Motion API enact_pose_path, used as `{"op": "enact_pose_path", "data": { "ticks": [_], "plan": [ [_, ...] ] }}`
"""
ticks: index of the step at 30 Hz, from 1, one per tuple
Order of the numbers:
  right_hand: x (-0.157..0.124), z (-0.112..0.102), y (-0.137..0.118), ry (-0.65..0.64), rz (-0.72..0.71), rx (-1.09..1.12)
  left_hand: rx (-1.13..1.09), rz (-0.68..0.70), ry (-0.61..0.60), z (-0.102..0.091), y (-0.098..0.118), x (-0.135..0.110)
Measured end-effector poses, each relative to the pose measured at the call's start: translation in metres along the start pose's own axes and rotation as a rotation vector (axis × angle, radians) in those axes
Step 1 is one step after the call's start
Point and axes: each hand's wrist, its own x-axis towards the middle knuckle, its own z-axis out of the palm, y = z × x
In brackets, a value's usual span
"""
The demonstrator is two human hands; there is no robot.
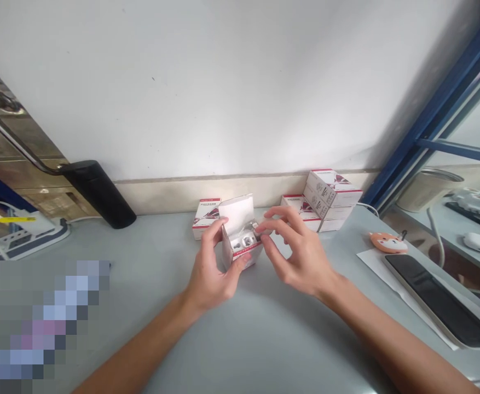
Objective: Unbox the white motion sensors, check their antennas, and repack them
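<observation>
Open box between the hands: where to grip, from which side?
Likely the front and left walls of the open box, from its left, as the left hand does: thumb in front, fingers at left. The raised lid is a thin flap, probably a poorer hold.

Box [235,219] wht w/ red trim, tabletop [223,355] grey (animal-face case [388,242] orange/wht), phone [440,295] blk w/ pale rim

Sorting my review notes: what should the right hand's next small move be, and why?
Perhaps the right hand should press inward at the right edge of the open box: its fingers are there, the left hand steadies the box, and the raised lid exposes metallic-looking contents.
</observation>
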Motion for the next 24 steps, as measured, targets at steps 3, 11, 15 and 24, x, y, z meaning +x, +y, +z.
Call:
{"op": "enact_pose_path", "data": {
  "ticks": [3,11,15,24],
  "plan": [
    [-0.001,0.001,0.001,-0.023,-0.008,-0.001,0.001,-0.014,-0.001,0.0,-0.001,-0.001],
    [-0.001,0.0,0.003,-0.073,-0.01,-0.016,0.0,-0.028,-0.012,-0.001,-0.002,-0.002],
    [-0.001,0.002,0.005,-0.116,-0.005,-0.016,0.014,-0.046,-0.011,-0.002,-0.003,-0.002],
    [-0.004,0.009,0.011,-0.012,0.2,0.24,-0.134,0.055,0.091,0.007,-0.001,-0.001]
  ]
}}
